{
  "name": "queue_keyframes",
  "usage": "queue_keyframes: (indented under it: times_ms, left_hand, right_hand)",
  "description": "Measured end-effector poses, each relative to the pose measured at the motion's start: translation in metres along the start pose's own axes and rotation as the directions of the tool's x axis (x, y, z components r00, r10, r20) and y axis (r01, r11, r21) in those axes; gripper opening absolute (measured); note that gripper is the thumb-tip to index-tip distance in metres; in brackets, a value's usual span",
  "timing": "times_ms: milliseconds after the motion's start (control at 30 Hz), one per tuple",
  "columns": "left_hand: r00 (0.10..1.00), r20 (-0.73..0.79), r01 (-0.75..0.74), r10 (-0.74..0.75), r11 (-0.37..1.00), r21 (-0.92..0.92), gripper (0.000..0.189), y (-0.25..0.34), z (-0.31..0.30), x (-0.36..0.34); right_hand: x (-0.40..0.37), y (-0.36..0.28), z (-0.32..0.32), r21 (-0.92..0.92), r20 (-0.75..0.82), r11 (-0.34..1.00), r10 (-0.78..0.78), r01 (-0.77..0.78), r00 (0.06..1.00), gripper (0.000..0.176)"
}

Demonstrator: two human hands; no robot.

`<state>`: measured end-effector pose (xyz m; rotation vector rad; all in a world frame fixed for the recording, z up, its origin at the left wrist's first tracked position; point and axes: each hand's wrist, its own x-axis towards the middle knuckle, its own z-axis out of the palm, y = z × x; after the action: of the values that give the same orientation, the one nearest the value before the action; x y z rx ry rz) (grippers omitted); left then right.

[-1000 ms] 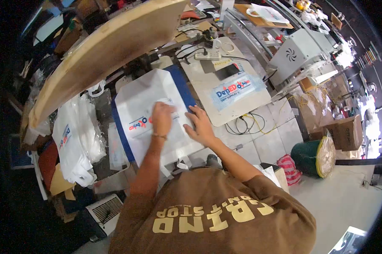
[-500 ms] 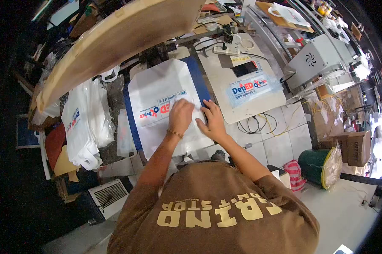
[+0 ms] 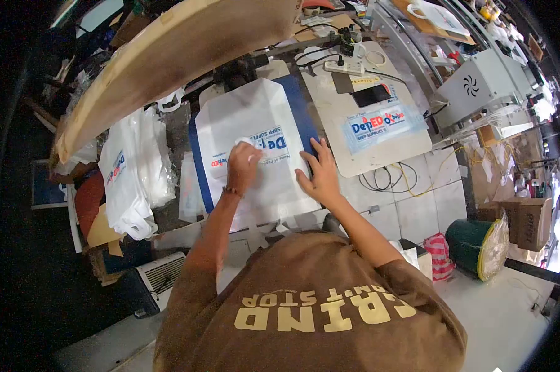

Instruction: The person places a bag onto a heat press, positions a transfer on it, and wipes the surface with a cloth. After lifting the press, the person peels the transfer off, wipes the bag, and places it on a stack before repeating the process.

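A flat white bag-like piece lies on a blue pad in front of me. On it sits a printed film with blue and red lettering. My left hand, a bracelet at its wrist, is closed and presses on the middle of this print. Something small and white shows at its fingertips, too covered to name. My right hand rests with fingers spread on the right edge of the white piece and the blue pad.
A beige board to the right carries another printed film, a phone and a power strip. White printed bags are stacked at left. A large raised round-edged panel overhangs the far side. Grey machine at right.
My left hand has slid left across the print, uncovering its right-hand lettering. My right hand stays at the right edge, its fingers spread wider. The whole view has shifted slightly.
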<state>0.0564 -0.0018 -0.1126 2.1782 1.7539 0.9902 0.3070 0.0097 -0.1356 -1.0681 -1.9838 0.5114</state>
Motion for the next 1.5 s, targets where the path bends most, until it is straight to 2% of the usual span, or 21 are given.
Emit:
queue_keyframes:
  times_ms: [67,100,200,233,400,467,600,667,733,867,900,967,1000,1033,1067,1133,1200,1267,1333,1400,1500]
  left_hand:
    - [0.983,-0.12,0.138,-0.14,0.99,-0.026,0.012,0.002,0.019,0.02]
    - [0.987,-0.162,-0.016,0.008,0.999,-0.047,0.009,0.013,0.033,0.025]
    - [0.994,-0.071,-0.083,0.082,0.997,-0.011,0.007,0.008,0.04,0.047]
    - [0.993,-0.119,-0.003,0.004,1.0,0.003,0.007,-0.001,0.038,0.058]
    - [0.983,-0.181,-0.019,0.013,0.999,-0.03,0.007,0.017,0.055,0.063]
    - [0.978,-0.206,0.039,-0.014,0.992,0.117,0.012,0.018,0.054,0.062]
    - [0.95,-0.307,0.065,-0.054,0.998,0.024,0.009,0.011,0.076,0.062]
    - [0.965,-0.254,0.061,-0.067,0.998,-0.032,0.006,0.034,0.065,0.043]
    - [0.959,-0.285,0.039,0.009,0.986,0.16,0.006,-0.007,0.053,0.02]
    - [0.838,-0.537,0.289,-0.096,0.913,0.288,0.007,-0.076,-0.03,-0.016]
    - [0.836,-0.537,0.306,-0.111,0.908,0.287,0.008,-0.075,-0.025,-0.013]
    - [0.814,-0.516,0.282,-0.267,0.958,-0.051,0.008,-0.046,0.019,-0.014]
    - [0.926,-0.371,0.15,-0.066,0.967,0.205,0.01,-0.019,0.034,-0.011]
    - [0.963,-0.257,0.132,-0.083,0.975,0.178,0.011,0.026,0.037,-0.01]
    - [0.932,-0.359,0.092,-0.054,0.992,0.09,0.008,0.05,0.041,-0.014]
    - [0.933,-0.308,0.21,-0.184,0.976,0.053,0.005,0.028,0.026,-0.028]
    - [0.854,-0.424,0.34,-0.302,0.94,0.015,0.008,-0.044,0.001,-0.046]
    - [0.878,-0.39,0.366,-0.277,0.914,0.177,0.006,-0.07,-0.047,-0.054]
    - [0.91,-0.338,0.334,-0.241,0.907,0.255,0.005,-0.052,-0.036,-0.055]
    - [0.925,-0.327,0.25,-0.192,0.958,0.143,0.006,-0.007,-0.003,-0.054]
    - [0.938,-0.294,0.24,-0.183,0.956,0.17,0.008,-0.027,-0.009,-0.06]
  right_hand:
    - [-0.001,0.0,0.0,0.004,0.006,1.0,0.002,-0.002,1.0,0.047]
    - [-0.004,-0.001,0.0,0.008,0.01,1.0,-0.003,0.002,1.0,0.047]
    - [-0.002,0.0,-0.002,0.025,0.029,1.0,-0.001,0.0,1.0,0.047]
    - [-0.002,0.0,-0.001,0.012,0.018,1.0,-0.001,0.001,1.0,0.047]
    - [0.007,0.0,-0.003,-0.025,0.003,0.999,-0.02,0.02,1.0,0.047]
    - [0.0,-0.003,-0.002,-0.016,-0.013,1.0,-0.023,0.023,1.0,0.047]
    - [0.001,-0.005,-0.003,-0.016,-0.013,0.999,-0.035,0.035,0.999,0.046]
    - [0.001,-0.002,0.0,0.006,-0.004,0.999,-0.05,0.05,0.999,0.046]
    - [-0.001,-0.001,0.0,-0.017,0.01,0.999,-0.048,0.048,0.999,0.047]
    - [0.001,-0.002,0.002,-0.061,0.006,0.996,-0.061,0.062,0.998,0.045]
    - [0.001,-0.002,0.002,-0.042,0.011,0.997,-0.064,0.064,0.998,0.045]
    - [0.0,-0.001,0.001,-0.027,0.012,0.997,-0.077,0.077,0.997,0.046]
    - [0.002,0.0,0.002,-0.019,0.003,0.997,-0.081,0.081,0.997,0.046]
    - [0.001,0.001,0.002,-0.019,0.008,0.997,-0.072,0.072,0.997,0.045]
    - [0.0,0.002,0.002,-0.016,0.017,0.997,-0.077,0.077,0.997,0.045]
    - [-0.001,-0.001,0.001,-0.042,0.015,0.996,-0.08,0.08,0.997,0.045]
    - [-0.002,-0.001,0.0,-0.056,0.037,0.996,-0.074,0.076,0.997,0.044]
    - [0.0,0.002,0.001,-0.096,0.061,0.989,-0.109,0.114,0.992,0.044]
    - [0.006,0.001,-0.001,-0.105,0.08,0.989,-0.099,0.108,0.992,0.044]
    - [0.008,0.001,-0.002,-0.113,0.103,0.989,-0.086,0.098,0.991,0.043]
    - [0.007,0.006,-0.004,-0.128,0.172,0.989,-0.045,0.067,0.984,0.043]
